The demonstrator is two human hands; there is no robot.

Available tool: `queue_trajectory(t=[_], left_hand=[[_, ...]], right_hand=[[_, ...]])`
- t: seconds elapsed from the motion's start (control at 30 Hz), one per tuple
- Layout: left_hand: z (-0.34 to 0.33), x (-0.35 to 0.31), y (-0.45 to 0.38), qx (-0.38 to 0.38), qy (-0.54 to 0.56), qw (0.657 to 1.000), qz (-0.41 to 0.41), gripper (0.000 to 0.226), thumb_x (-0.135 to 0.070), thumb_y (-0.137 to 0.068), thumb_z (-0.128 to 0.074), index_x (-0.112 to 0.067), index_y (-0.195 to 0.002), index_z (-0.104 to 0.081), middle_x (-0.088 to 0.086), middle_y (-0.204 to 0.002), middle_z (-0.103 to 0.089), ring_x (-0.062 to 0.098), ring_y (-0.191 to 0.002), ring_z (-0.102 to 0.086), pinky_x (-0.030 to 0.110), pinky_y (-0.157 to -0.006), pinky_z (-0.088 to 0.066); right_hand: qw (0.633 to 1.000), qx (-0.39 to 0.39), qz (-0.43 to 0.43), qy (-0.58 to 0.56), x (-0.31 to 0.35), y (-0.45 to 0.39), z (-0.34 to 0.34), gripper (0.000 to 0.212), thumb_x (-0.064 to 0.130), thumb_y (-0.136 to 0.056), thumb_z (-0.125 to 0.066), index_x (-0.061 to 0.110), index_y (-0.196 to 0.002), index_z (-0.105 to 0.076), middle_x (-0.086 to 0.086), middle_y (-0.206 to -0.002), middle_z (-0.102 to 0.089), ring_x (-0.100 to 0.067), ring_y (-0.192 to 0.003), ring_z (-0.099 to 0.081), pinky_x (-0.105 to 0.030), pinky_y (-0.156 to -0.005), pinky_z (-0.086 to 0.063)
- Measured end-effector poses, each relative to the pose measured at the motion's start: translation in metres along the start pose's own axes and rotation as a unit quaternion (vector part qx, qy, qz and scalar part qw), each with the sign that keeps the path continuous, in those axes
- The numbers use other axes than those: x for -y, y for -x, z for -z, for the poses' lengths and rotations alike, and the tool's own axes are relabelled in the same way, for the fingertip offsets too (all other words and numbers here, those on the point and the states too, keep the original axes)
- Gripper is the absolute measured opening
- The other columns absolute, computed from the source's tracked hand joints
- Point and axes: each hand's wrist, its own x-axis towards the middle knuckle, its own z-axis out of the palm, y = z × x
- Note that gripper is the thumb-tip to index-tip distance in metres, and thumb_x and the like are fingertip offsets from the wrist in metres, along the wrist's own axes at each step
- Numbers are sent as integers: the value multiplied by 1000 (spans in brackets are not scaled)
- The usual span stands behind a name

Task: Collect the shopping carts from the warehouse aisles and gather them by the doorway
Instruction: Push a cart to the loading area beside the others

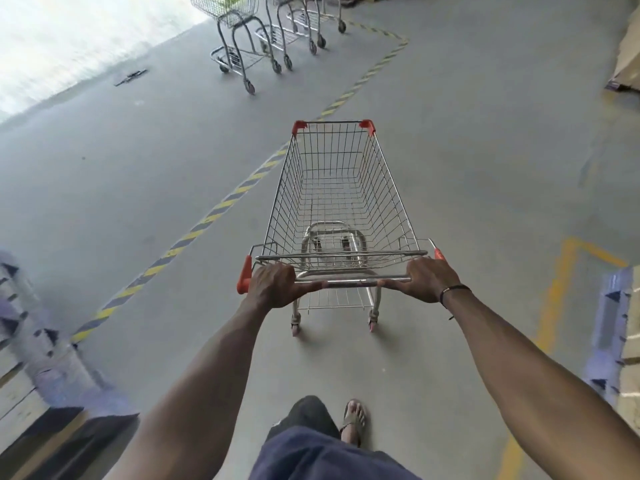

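Left hand [272, 285], right hand [427, 278] clamped on cart handle [360, 280]; steer straight toward parked carts [263, 39], slow early, nest gently.

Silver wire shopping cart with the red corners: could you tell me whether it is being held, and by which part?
Yes. Both hands grip the silver wire shopping cart by its metal handle bar: left hand near the left end, right hand near the right.
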Motion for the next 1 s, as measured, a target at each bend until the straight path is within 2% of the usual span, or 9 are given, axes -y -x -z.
queue_trajectory(t=[0.13, 0.27, 0.47, 0.7, 1.0], left_hand=[[12, 5, -65, -6, -2, 1000, 30, 106, -110, -69, -27, -10, -49, -52, 1, -49, -55, 21, -49, -57, 39, -61, -56], [27, 22, -141, -29, 16, 999, 38, 99, -110, -71, -26, -16, -48, -46, -2, -48, -53, 17, -45, -54, 34, -57, -49], [59, 64, -269, -37, 4, 997, 63, 103, -111, -68, -18, -14, -49, -46, 1, -49, -54, 16, -46, -50, 36, -63, -50], [100, 110, -405, -30, 9, 997, 77, 93, -106, -75, -31, -17, -49, -39, -2, -48, -48, 14, -45, -46, 33, -58, -38], [142, 165, -556, -31, 30, 993, 110, 87, -102, -79, -37, -19, -51, -37, -1, -48, -45, 17, -45, -45, 33, -55, -40]], right_hand=[[1000, -4, 27, 12, -27, -82, 26, 93, 103, -80, -25, 17, -55, -52, 5, -61, -58, -14, -61, -52, -57, -130, -16], [999, -1, 51, 19, -44, -171, 57, 93, 102, -78, -22, 16, -56, -51, 5, -63, -57, -16, -65, -53, -56, -131, -13], [998, -4, 63, 29, -62, -322, 96, 98, 104, -81, -26, 14, -58, -60, 5, -64, -62, -7, -63, -53, -55, -133, -11], [996, 11, 73, 42, -75, -476, 145, 100, 104, -81, -24, 15, -58, -61, 5, -66, -63, -9, -66, -54, -55, -132, -11], [992, 3, 113, 54, -82, -659, 209, 104, 105, -77, -20, 13, -64, -67, 4, -67, -64, -17, -70, -58, -55, -131, -15]])
